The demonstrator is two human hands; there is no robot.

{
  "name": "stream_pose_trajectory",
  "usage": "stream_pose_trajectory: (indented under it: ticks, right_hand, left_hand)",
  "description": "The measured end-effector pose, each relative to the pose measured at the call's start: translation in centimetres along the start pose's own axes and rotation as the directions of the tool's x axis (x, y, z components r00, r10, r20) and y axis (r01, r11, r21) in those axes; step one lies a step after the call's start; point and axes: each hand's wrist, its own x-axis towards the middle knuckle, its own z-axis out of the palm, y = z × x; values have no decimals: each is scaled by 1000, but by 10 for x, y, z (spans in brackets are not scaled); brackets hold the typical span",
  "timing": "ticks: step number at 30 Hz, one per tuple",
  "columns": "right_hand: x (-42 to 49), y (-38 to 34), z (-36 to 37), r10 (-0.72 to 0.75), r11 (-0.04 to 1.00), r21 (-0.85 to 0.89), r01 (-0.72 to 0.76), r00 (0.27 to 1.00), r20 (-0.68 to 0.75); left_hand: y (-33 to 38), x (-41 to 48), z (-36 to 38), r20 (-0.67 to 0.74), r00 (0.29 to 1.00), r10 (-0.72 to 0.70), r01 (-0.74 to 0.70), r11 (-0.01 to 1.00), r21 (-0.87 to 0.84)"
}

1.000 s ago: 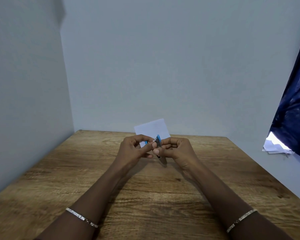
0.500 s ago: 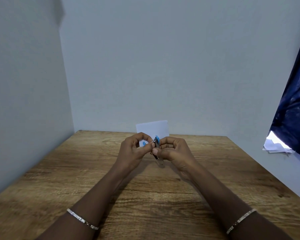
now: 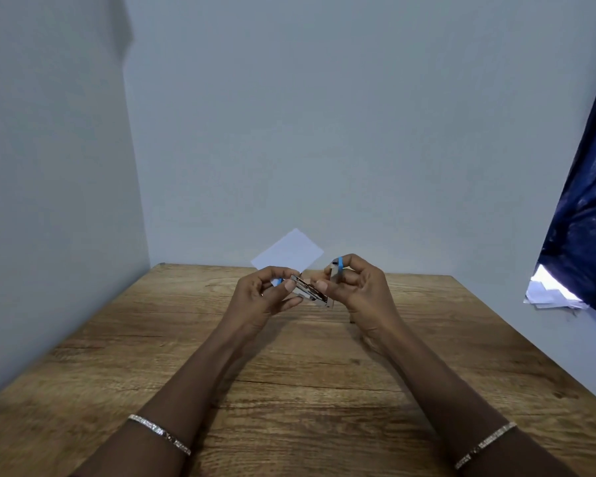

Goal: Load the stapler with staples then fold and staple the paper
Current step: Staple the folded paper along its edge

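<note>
Gripping a small stapler [image 3: 312, 293] between them, the left hand [image 3: 265, 297] and right hand [image 3: 362, 290] hover over the far middle of the wooden desk [image 3: 117, 366], with the stapler hinged open. A white paper [image 3: 288, 253] stands just behind the left fingers, perhaps pinched there. Walls close the left and far edges. Off the right edge are a dark blue curtain [image 3: 585, 208] and loose white sheets [image 3: 551, 297]. Wood runs broad beside both forearms.

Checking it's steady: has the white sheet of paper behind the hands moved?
Yes. The white sheet of paper has turned counterclockwise: its top edge, before nearly parallel to the wooden table's far edge, now slopes up rightward.
</note>
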Motion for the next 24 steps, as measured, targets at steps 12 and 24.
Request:
stream_pose_trajectory:
  ticks: [12,24]
  right_hand:
    - [-7,-8,9,-286,857,-389,337,940,185]
    - [-10,-10,8,-237,877,-375,302,949,210]
  left_hand:
    - [-3,1,-1,15,999,-29,31,988,-149]
    - [-3,0,-2,32,999,-36,40,988,-146]
